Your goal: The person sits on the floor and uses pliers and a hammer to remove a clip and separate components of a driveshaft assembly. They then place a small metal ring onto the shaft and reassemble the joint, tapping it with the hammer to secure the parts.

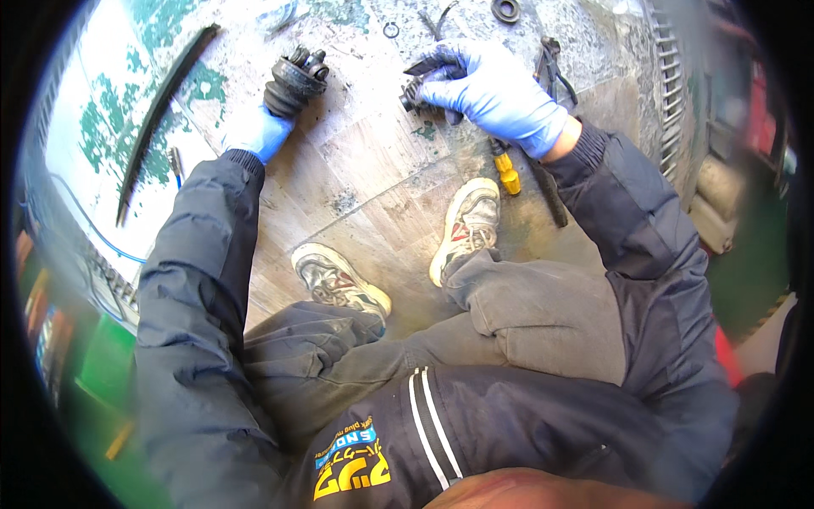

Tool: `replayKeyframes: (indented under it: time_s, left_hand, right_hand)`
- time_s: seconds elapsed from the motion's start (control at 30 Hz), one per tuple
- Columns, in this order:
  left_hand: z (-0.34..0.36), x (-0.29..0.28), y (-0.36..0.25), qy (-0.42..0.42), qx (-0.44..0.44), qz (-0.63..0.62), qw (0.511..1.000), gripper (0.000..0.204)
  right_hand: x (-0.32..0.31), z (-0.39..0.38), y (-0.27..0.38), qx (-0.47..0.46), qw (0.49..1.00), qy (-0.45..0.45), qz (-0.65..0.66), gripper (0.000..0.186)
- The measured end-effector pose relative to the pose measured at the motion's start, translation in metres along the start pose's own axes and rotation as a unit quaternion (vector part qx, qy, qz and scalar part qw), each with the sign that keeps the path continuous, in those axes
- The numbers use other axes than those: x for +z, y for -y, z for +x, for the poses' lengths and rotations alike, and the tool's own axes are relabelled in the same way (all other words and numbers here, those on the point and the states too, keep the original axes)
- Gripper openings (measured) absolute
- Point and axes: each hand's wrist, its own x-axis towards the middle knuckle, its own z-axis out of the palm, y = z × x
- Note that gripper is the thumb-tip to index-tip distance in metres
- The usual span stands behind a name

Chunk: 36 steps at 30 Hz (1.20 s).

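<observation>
My left hand, in a blue glove, is closed round the lower end of a black ribbed rubber boot. Dark, greasy metal of a joint shows at the boot's top. To the right, my right hand, also gloved in blue and with blackened fingertips, is pinched on a small dark greasy metal part. The fingers cover most of that part, so its exact kind is hidden. The two hands are apart, both above the worn floor ahead of my shoes.
A screwdriver with a yellow handle and dark pliers lie beside my right hand. Farther off are a snap ring and a round dark ring. A long black strip lies at left. A floor grate runs along the right.
</observation>
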Motion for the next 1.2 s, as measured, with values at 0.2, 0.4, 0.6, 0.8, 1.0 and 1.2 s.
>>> replayKeyframes:
  time_s: [0.2,0.4,0.6,0.8,1.0,1.2]
  left_hand:
    - [-0.081,-0.059,0.012,-0.188,0.091,-0.033,0.977,0.057]
    - [-0.171,-0.090,-0.044,0.101,0.155,-0.586,0.789,0.036]
    - [-0.185,-0.073,-0.073,0.179,0.048,-0.667,0.722,0.025]
    - [-0.180,-0.056,-0.077,0.242,-0.041,-0.743,0.623,0.018]
    - [-0.185,-0.048,-0.077,0.281,-0.054,-0.731,0.619,0.017]
    - [-0.190,-0.044,-0.073,0.278,-0.073,-0.714,0.638,0.016]
  right_hand:
    - [0.005,-0.042,0.004,-0.025,0.999,0.020,0.022,0.019]
    - [0.048,-0.050,0.036,-0.005,0.995,0.083,0.063,0.021]
    - [0.065,-0.060,0.037,-0.040,0.991,0.125,0.031,0.025]
    - [0.066,-0.066,0.030,-0.005,0.984,0.146,0.100,0.026]
    - [0.060,-0.071,0.023,0.033,0.985,0.149,0.082,0.025]
    - [0.063,-0.068,0.021,0.052,0.983,0.160,0.079,0.021]
